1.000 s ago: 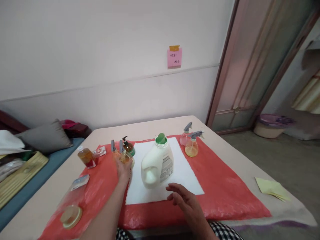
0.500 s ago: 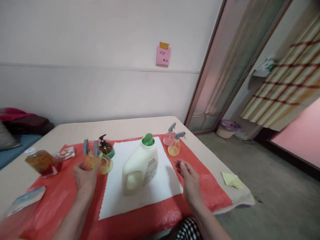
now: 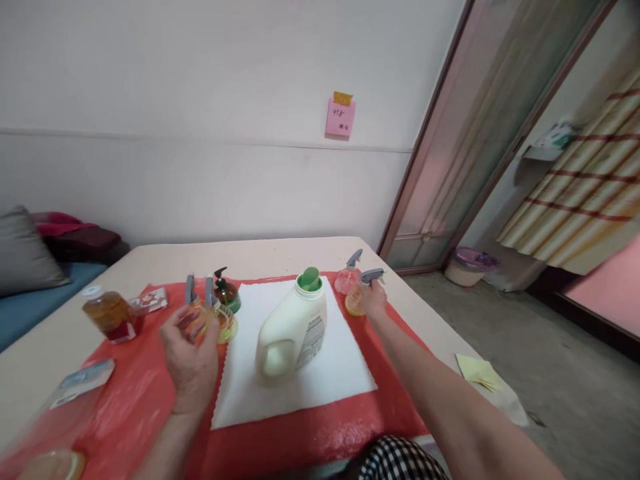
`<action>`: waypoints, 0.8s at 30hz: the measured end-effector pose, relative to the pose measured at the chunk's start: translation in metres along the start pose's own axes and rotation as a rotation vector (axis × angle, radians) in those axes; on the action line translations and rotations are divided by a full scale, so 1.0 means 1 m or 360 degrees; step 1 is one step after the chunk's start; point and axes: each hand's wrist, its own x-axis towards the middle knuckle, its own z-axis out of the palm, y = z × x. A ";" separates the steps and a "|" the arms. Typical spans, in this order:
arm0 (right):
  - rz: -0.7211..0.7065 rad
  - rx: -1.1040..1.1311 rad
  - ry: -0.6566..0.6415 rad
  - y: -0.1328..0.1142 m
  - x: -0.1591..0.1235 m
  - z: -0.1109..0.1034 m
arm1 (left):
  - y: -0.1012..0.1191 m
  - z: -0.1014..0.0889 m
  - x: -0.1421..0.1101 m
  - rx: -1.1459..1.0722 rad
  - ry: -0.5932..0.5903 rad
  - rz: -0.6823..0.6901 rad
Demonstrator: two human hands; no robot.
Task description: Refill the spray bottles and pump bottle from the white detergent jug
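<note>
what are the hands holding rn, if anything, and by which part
The right hand appears to grip the yellow spray bottle around its neck, just below the trigger head. Whether the left hand holds anything cannot be told.

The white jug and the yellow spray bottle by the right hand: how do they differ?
The white jug is much larger than the yellow spray bottle. The jug is opaque white; the bottle is see-through and yellowish. The jug's mouth holds a green cup, while the bottle carries a grey trigger head. The right hand is at the bottle; no hand touches the jug. Both stand upright.
</note>
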 end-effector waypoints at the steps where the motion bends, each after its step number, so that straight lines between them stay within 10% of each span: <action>1: 0.0028 0.0018 0.0013 -0.004 -0.003 -0.008 | 0.004 0.000 -0.004 -0.0053 -0.0019 0.0002; 9: -0.0023 0.0544 -0.0166 -0.065 -0.097 -0.085 | 0.051 -0.029 -0.096 -0.0105 -0.0497 -0.0203; 13: 0.0103 0.0838 -0.0332 -0.103 -0.179 -0.101 | 0.068 -0.038 -0.171 0.0046 -0.0823 0.0123; 17: 0.0391 0.1222 -0.0532 -0.128 -0.260 -0.105 | 0.077 -0.050 -0.223 0.0014 -0.0733 0.0384; 20: 0.0482 0.1376 -0.0666 -0.138 -0.299 -0.109 | 0.083 -0.068 -0.236 -0.0215 -0.0709 0.0017; 24: 0.0347 0.1506 -0.0905 -0.150 -0.320 -0.120 | 0.091 -0.091 -0.233 -0.1070 -0.1132 -0.1235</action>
